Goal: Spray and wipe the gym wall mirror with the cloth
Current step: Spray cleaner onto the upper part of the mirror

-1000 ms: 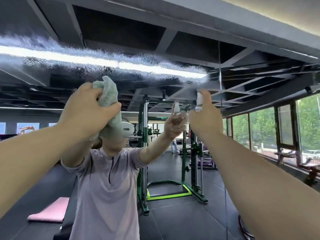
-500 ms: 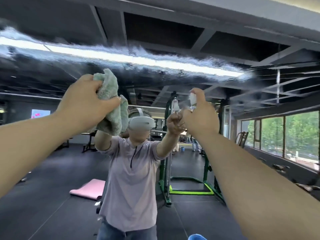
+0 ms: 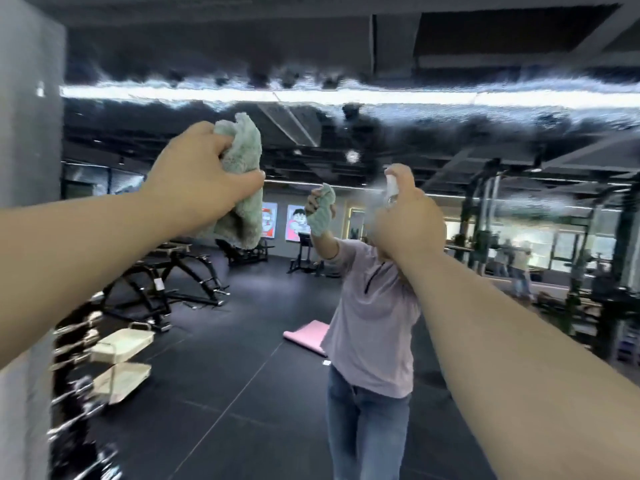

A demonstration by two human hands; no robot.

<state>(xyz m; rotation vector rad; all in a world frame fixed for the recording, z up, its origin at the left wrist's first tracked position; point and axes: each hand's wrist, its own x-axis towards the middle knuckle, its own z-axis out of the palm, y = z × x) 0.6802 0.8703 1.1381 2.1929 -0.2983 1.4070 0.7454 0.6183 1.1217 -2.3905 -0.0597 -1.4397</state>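
The view has swung left along the mirror point(image 3: 214, 393): a grey wall edge point(image 3: 29, 168) now borders it, the person's reflection point(image 3: 370, 323) has slid behind the right hand point(image 3: 407, 223), and fresh mist clouds the spray bottle point(image 3: 392, 185).

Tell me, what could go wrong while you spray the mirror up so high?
1. The wet band sits high on the mirror, while the left hand holds the cloth off the glass; drops may run down and leave streaks.
2. A puff of mist hangs by the spray bottle in the right hand; some may drift back toward the face.
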